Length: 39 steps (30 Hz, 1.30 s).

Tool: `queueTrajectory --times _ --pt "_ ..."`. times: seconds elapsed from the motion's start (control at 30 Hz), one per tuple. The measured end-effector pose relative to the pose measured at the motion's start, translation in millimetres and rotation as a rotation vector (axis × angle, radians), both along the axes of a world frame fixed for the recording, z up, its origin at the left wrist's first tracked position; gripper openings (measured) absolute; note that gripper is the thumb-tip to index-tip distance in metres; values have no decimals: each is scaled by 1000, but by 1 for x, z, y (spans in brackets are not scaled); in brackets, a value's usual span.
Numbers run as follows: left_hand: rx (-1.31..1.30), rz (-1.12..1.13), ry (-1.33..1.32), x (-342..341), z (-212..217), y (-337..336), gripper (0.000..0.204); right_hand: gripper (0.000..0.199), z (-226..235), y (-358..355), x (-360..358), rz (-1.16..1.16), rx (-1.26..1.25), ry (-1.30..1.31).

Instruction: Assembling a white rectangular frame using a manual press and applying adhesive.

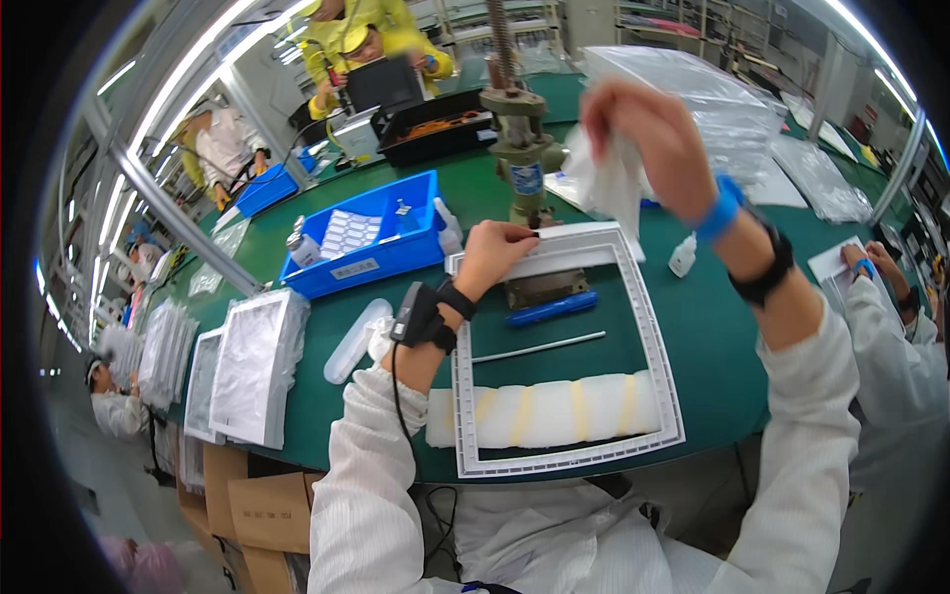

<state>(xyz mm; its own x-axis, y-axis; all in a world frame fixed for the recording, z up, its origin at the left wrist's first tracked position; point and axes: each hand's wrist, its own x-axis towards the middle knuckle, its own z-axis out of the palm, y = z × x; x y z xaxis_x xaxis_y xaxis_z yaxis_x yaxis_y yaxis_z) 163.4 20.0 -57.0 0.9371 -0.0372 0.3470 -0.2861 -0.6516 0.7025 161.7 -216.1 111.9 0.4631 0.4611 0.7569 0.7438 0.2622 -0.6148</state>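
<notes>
Nearest: white foam block is lying across the near end of the white frame, at the green table edge.
Frame: its long axis is running away from the person.
Left hand: is pinching the frame's far left corner.
Right hand: is raised, gripping a white cloth.
Room: bare table is showing right of the frame; a blue pen and thin rod are lying inside it.

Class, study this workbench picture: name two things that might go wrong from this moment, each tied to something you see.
1. The left hand pinches only the far edge of the white frame, so the frame might twist or slide on the green table.
2. The right hand waves a white cloth near the small white bottle, which might be knocked over.
</notes>
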Motion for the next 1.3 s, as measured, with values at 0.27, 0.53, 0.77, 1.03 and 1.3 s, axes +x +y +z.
queueTrajectory --times 0.27,0.53,0.77,1.03,1.3 --pt "-32 10 -38 -3 -7 2 25 36 27 81 161 -88 161 461" --pt "-51 0 23 -6 -7 0 25 41 -26 58 166 -555 147 363" --pt "-19 3 8 -8 2 1 27 32 -78 -56 -6 -647 -724 183" --pt "-75 -39 49 -5 6 16 31 42 -125 -88 -114 -613 -1201 243" --pt "428 -180 168 -30 30 63 32 35 -130 -91 -108 -590 -1033 233"
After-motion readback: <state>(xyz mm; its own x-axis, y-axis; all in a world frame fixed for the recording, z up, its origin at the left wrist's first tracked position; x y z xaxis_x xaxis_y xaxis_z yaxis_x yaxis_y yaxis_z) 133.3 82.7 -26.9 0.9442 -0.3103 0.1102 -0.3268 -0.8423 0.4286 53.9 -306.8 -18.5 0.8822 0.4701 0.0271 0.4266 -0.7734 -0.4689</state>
